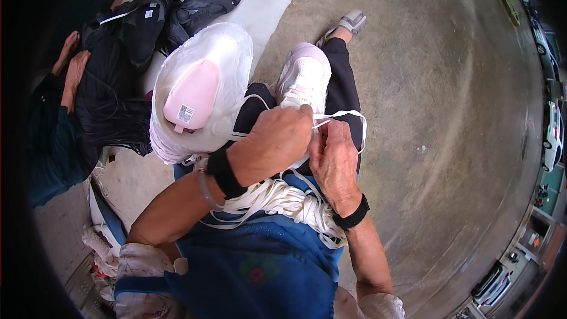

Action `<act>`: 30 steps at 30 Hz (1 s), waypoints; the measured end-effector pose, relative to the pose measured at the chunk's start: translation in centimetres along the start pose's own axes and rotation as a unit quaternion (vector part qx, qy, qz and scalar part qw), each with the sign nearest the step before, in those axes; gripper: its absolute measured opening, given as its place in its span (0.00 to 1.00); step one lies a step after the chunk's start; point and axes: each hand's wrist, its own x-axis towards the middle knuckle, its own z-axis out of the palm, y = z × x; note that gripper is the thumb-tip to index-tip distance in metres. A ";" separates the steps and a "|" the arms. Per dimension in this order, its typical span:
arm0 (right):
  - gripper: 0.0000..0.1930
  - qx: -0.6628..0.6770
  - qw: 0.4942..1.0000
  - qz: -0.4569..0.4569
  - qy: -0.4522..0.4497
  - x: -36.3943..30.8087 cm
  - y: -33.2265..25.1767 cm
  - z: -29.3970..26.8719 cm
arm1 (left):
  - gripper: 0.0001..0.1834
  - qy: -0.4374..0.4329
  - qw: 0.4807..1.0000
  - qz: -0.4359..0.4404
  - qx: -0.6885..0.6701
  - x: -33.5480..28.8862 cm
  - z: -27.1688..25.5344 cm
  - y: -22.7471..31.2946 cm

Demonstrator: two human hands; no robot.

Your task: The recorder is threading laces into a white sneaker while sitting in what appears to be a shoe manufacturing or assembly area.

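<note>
A white lace-up shoe (pixel 302 77) with a pale pink toe lies on my dark-trousered thigh, toe pointing away from me. At its lacing, my left hand (pixel 277 136) is closed with the fingertips pinched on a white shoelace. My right hand (pixel 335 156) sits just right of it, thumb and fingers pinching the same lace, which loops out (pixel 364 124) to the right. The shoe's heel end is mostly hidden under my hands. On my lap, over a blue apron (pixel 260 266), rests a tangled bundle of white laces (pixel 283 199).
To the left stands a white, hollow, bulky bundle (pixel 236 53) with a pink insole (pixel 192 94) inside. Black shoes (pixel 144 29) lie beyond it. Another person's hands (pixel 74 71) rest on dark material at far left. Concrete floor (pixel 425 159) stretches right, towards parked vehicles (pixel 552 133).
</note>
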 end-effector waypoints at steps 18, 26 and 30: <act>0.19 -0.128 0.948 -0.284 -0.059 1.2 -2.4 0.9 | 0.10 -0.069 0.973 -0.049 -0.215 -3.9 -5.1 -5.4; 0.07 0.178 0.944 -0.143 -0.238 -1.9 -4.0 -0.3 | 0.11 -0.018 0.960 -0.104 -0.259 -5.2 -2.8 -6.9; 0.08 0.060 0.981 -0.154 -0.098 -0.5 -2.6 1.1 | 0.11 0.090 0.981 0.043 -0.164 -4.7 -1.3 -7.3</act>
